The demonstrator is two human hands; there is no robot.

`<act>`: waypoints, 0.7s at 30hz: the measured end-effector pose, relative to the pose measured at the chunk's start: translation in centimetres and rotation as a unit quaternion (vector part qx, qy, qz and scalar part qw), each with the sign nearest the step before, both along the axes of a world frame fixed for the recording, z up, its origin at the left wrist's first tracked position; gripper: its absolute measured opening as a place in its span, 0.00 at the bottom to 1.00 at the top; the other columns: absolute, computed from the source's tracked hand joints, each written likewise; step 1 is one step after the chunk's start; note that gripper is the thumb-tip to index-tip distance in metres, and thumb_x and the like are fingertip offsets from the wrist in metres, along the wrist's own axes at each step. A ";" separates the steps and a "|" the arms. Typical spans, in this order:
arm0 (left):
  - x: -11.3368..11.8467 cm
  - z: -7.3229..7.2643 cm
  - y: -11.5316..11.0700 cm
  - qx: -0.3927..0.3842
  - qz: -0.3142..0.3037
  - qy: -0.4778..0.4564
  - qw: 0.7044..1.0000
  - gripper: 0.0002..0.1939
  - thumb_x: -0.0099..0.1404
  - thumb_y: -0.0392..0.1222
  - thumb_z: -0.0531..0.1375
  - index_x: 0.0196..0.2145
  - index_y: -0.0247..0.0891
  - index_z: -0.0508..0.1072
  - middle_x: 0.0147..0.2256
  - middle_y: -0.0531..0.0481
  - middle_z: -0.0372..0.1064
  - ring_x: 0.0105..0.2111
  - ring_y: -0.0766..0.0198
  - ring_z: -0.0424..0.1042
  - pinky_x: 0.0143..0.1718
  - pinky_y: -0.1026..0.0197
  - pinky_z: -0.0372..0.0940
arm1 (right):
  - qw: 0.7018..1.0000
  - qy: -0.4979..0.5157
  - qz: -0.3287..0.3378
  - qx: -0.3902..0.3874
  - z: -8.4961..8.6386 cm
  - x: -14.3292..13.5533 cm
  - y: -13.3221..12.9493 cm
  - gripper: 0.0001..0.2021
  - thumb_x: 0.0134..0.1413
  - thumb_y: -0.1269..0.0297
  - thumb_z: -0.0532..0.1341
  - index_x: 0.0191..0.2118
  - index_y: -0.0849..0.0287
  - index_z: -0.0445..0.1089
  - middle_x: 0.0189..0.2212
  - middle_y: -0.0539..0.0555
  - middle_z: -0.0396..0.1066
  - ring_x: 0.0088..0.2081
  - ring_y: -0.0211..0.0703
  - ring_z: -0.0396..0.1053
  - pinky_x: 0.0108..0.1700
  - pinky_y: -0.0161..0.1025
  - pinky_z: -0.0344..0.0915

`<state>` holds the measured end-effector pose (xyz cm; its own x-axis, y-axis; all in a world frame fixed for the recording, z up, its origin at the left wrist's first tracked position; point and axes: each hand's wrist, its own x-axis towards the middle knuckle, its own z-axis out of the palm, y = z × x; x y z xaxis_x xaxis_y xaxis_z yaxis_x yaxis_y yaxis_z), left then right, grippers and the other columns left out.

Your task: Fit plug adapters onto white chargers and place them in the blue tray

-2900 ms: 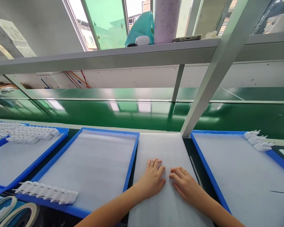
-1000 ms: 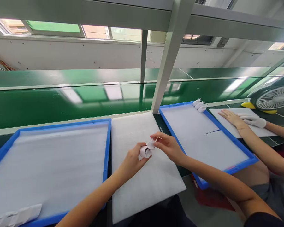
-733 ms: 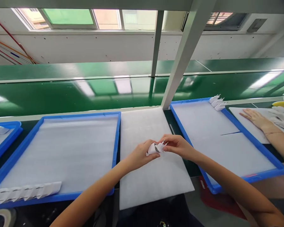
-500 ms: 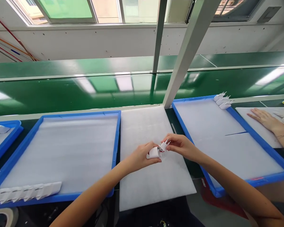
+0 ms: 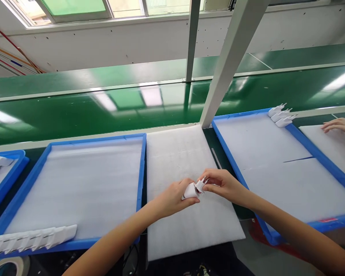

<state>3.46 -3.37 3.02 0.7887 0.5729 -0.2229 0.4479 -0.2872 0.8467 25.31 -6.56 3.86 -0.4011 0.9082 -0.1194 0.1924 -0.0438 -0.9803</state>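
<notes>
Fingers of both hands close on one small white plug adapter [image 5: 193, 189], held just above a loose white foam sheet [image 5: 186, 226] at the middle of the bench. Behind everything runs a long green conveyor belt [image 5: 74, 111], crossed by a slanted white frame post [image 5: 227, 73]. To the left lies a large blue tray [image 5: 143, 168] lined with foam, with a row of white adapters [image 5: 31, 239] along its near edge. To the right sits a second blue tray [image 5: 232, 161], bearing three adapters [image 5: 281, 115] at its far corner. Beyond that tray, another person's hand [image 5: 337, 124] rests on a separate foam sheet.

On the central sheet, the left hand [image 5: 172, 197] wraps the adapter's body, fingers curled tight round it. The right hand [image 5: 222, 184] pinches the pronged end, thumb and forefinger pressed together on it. Two metal pins [image 5: 203, 179] poke up between the hands.

By the look of it, the step in hand is fitting or checking the pronged piece against the body, with the two parts close to joined. A likely next move calls for a firm, straight squeeze while the left hand holds the body steady. Whether the parts are fully seated cannot be told.
</notes>
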 end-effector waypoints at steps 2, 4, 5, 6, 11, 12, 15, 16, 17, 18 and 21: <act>0.0 0.1 -0.1 -0.005 -0.001 -0.005 1.000 0.15 0.64 0.49 0.57 0.43 0.38 0.63 0.35 0.51 0.67 0.30 0.64 0.65 0.30 0.62 0.58 | 1.000 0.019 -0.006 -0.002 -0.2 -0.2 -0.1 0.05 0.56 0.64 0.60 0.36 0.58 0.71 0.34 0.52 0.70 0.35 0.40 0.67 0.36 0.36 0.65; 0.0 0.2 -0.1 -0.011 -0.004 -0.012 1.000 0.15 0.63 0.49 0.57 0.43 0.38 0.63 0.34 0.51 0.67 0.30 0.64 0.65 0.30 0.63 0.59 | 0.999 0.042 -0.011 -0.009 -0.3 -0.4 -0.2 0.05 0.56 0.63 0.60 0.36 0.58 0.71 0.34 0.52 0.70 0.34 0.40 0.67 0.34 0.36 0.64; 0.0 0.3 -0.1 -0.011 -0.006 -0.014 1.000 0.15 0.63 0.48 0.57 0.43 0.38 0.63 0.34 0.50 0.67 0.30 0.64 0.66 0.30 0.62 0.59 | 0.998 0.055 -0.011 -0.015 -0.4 -0.4 -0.2 0.06 0.56 0.62 0.60 0.36 0.58 0.71 0.34 0.52 0.69 0.34 0.40 0.67 0.34 0.36 0.64; 0.0 0.3 -0.1 -0.011 -0.008 -0.015 1.000 0.15 0.63 0.48 0.57 0.43 0.38 0.63 0.35 0.50 0.67 0.30 0.64 0.66 0.31 0.62 0.59 | 0.998 0.066 -0.009 -0.023 -0.4 -0.5 -0.2 0.06 0.56 0.62 0.60 0.36 0.58 0.71 0.34 0.52 0.69 0.34 0.40 0.67 0.34 0.36 0.64; 0.0 0.3 -0.1 -0.006 -0.017 -0.019 1.000 0.13 0.63 0.48 0.57 0.42 0.39 0.63 0.35 0.50 0.67 0.32 0.63 0.66 0.32 0.62 0.59 | 0.997 0.066 -0.012 -0.042 0.1 -0.5 -0.2 0.07 0.55 0.60 0.61 0.34 0.58 0.70 0.34 0.53 0.69 0.33 0.42 0.67 0.35 0.38 0.67; 0.1 0.3 -0.1 -0.002 -0.017 -0.019 1.000 0.13 0.63 0.48 0.57 0.42 0.39 0.63 0.35 0.50 0.66 0.31 0.63 0.66 0.32 0.62 0.59 | 0.998 0.054 -0.013 -0.042 0.2 -0.4 -0.2 0.07 0.55 0.60 0.61 0.34 0.58 0.70 0.33 0.53 0.70 0.33 0.42 0.67 0.35 0.39 0.67; 0.3 0.3 -0.3 0.008 -0.009 -0.011 1.000 0.13 0.63 0.49 0.57 0.41 0.38 0.62 0.33 0.51 0.66 0.29 0.64 0.65 0.30 0.62 0.58 | 0.999 0.013 -0.006 -0.032 0.3 -0.3 -0.2 0.07 0.55 0.59 0.61 0.34 0.57 0.70 0.33 0.53 0.71 0.33 0.42 0.68 0.35 0.39 0.68; 0.4 0.4 -0.4 0.009 -0.003 -0.006 1.000 0.13 0.64 0.49 0.57 0.41 0.38 0.62 0.32 0.51 0.66 0.28 0.64 0.65 0.29 0.62 0.58 | 1.000 -0.001 -0.006 -0.023 0.3 -0.4 -0.3 0.07 0.55 0.59 0.61 0.35 0.57 0.71 0.32 0.53 0.71 0.34 0.42 0.68 0.35 0.39 0.68; 0.4 0.4 -0.5 0.009 0.002 0.000 1.000 0.13 0.64 0.49 0.56 0.40 0.38 0.62 0.31 0.51 0.66 0.28 0.64 0.65 0.28 0.63 0.57 | 1.000 -0.014 -0.008 -0.014 0.3 -0.5 -0.4 0.06 0.55 0.60 0.61 0.35 0.56 0.71 0.32 0.52 0.71 0.34 0.42 0.69 0.35 0.38 0.68; 0.5 0.4 -0.5 0.009 0.007 0.005 1.000 0.13 0.64 0.49 0.56 0.40 0.37 0.62 0.31 0.51 0.66 0.28 0.64 0.65 0.28 0.63 0.57 | 1.000 -0.024 -0.014 -0.004 0.3 -0.6 -0.5 0.06 0.55 0.61 0.61 0.35 0.56 0.71 0.32 0.52 0.71 0.34 0.42 0.69 0.35 0.38 0.68; 0.6 0.3 -0.8 0.011 0.021 0.021 1.000 0.12 0.64 0.49 0.55 0.39 0.37 0.62 0.31 0.51 0.66 0.27 0.64 0.65 0.27 0.63 0.56 | 0.998 -0.040 -0.037 0.021 0.2 -1.1 -1.0 0.03 0.55 0.63 0.61 0.35 0.55 0.71 0.31 0.51 0.71 0.33 0.40 0.69 0.34 0.36 0.68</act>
